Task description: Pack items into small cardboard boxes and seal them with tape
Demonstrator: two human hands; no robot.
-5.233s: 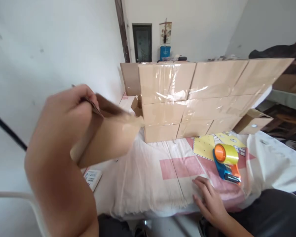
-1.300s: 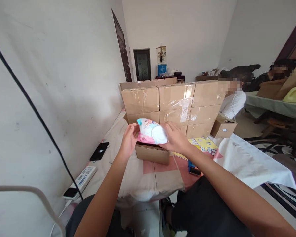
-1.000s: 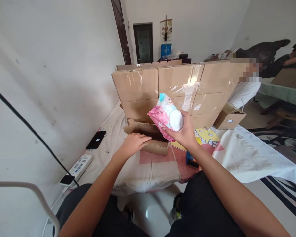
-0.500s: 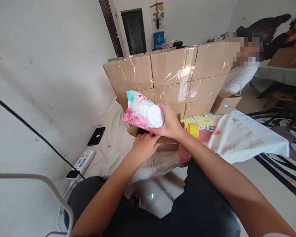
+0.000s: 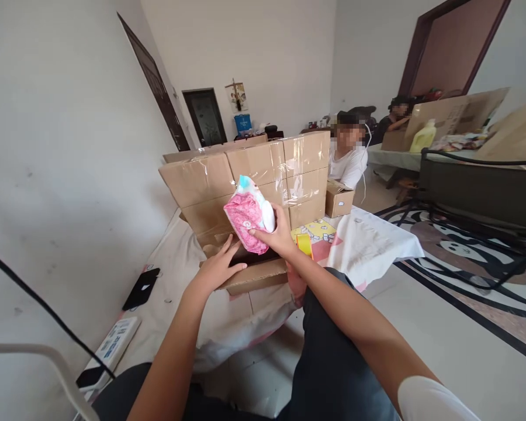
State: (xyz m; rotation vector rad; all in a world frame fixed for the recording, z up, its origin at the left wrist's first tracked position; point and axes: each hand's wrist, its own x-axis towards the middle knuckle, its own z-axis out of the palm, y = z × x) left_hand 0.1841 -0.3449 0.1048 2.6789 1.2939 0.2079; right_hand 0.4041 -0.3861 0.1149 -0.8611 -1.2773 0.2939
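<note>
My right hand (image 5: 277,235) is closed around a pink and white soft pack with a light blue top (image 5: 247,213), holding it just above an open cardboard box (image 5: 254,276). That box lies on the cloth-covered low surface in front of me. My left hand (image 5: 217,266) rests on the box's near left edge, fingers spread flat over a flap. A yellow roll on a tape dispenser (image 5: 304,244) shows just right of my right wrist.
A wall of taped cardboard boxes (image 5: 245,172) stands behind the open box. A small open box (image 5: 338,200) sits at its right end. Two people sit at the back right. A black phone (image 5: 141,287) and a power strip (image 5: 114,345) lie at left. A dark chair frame (image 5: 477,193) stands right.
My view has swung right and back. The pack has tilted more upright in my right hand. My left hand slid from the box's front to its left flap.
</note>
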